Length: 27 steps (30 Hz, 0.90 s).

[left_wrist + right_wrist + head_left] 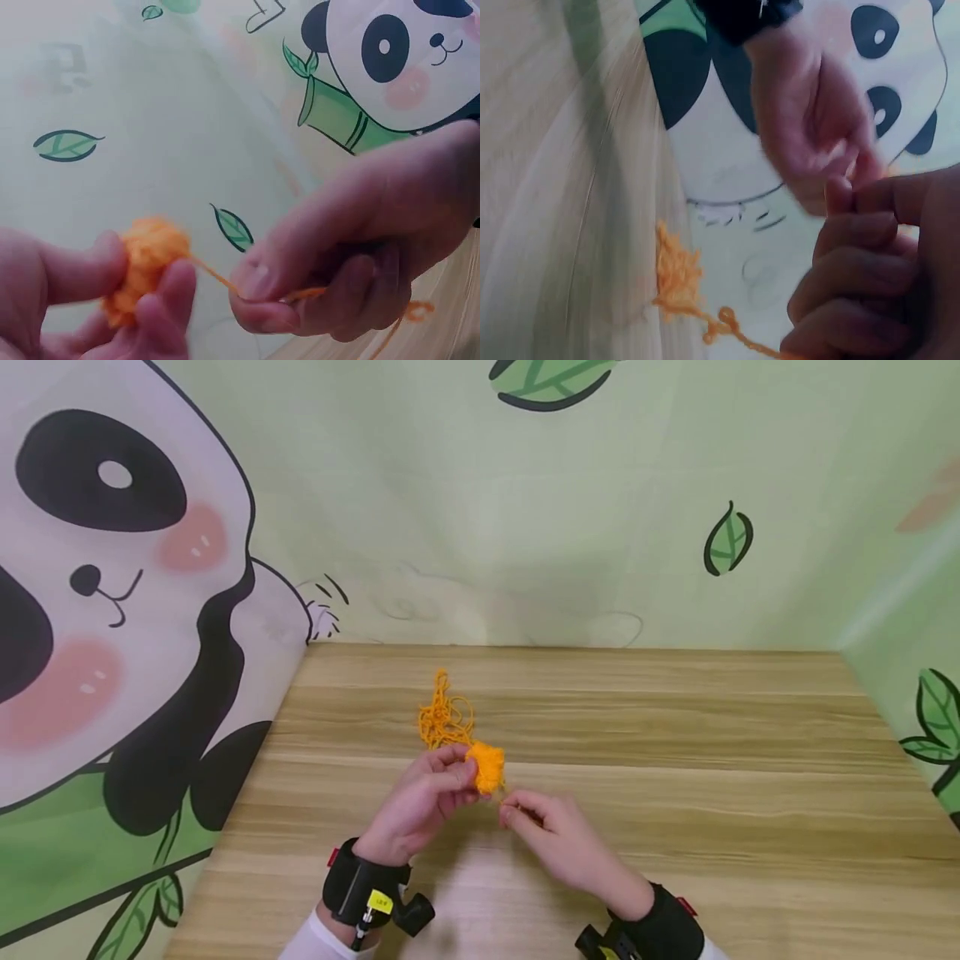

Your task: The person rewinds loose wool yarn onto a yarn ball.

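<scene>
My left hand grips a small orange ball of yarn between thumb and fingers. A single strand of yarn runs from the ball to my right hand, which pinches it between thumb and forefinger, a short way right of the ball. In the left wrist view the strand looks taut between the two hands. Its tail passes through the curled right fingers and hangs below them. Most of the ball is hidden by the left hand in the right wrist view.
A loose tangle of orange yarn lies on the wooden table just beyond the left hand. Behind the table stands a pale green backdrop printed with a panda and leaves. Each wrist wears a black camera band.
</scene>
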Each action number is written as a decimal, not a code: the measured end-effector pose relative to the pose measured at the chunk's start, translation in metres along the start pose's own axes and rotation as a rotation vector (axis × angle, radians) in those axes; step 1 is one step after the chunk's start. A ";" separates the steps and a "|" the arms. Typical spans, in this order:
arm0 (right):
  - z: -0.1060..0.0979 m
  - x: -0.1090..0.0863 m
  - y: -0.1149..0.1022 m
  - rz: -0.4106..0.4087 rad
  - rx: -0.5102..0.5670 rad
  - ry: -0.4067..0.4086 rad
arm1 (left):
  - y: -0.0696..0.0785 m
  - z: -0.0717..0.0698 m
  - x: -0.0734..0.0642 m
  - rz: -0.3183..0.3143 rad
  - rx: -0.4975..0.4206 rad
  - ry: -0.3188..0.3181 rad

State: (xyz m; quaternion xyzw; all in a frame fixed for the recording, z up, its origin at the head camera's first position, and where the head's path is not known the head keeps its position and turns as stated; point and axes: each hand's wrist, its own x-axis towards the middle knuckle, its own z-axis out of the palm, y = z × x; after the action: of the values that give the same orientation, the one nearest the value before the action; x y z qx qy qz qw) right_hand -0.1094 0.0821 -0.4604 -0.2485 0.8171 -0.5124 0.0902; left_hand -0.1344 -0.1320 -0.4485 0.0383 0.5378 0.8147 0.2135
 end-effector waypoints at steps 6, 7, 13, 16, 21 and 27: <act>-0.018 0.014 0.014 0.012 0.027 -0.132 | 0.000 -0.001 -0.005 -0.042 0.191 -0.202; -0.022 0.017 0.014 0.017 0.023 -0.154 | 0.000 -0.001 -0.005 -0.046 0.246 -0.229; -0.040 0.027 0.004 -0.003 -0.113 -0.131 | -0.003 0.000 -0.002 -0.053 0.581 -0.186; -0.043 0.025 -0.007 -0.022 -0.199 -0.078 | -0.005 0.002 0.001 -0.036 0.679 -0.099; -0.039 0.014 -0.023 -0.070 -0.294 -0.088 | -0.008 0.002 0.006 0.010 0.679 0.050; -0.026 0.002 -0.028 -0.111 -0.332 -0.102 | -0.007 0.000 0.010 0.068 0.515 0.140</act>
State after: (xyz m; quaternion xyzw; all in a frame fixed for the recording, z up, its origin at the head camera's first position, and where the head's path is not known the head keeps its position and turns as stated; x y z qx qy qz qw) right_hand -0.1129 0.0925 -0.4236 -0.3302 0.8699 -0.3612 0.0607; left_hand -0.1412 -0.1257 -0.4558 0.0529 0.7393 0.6582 0.1318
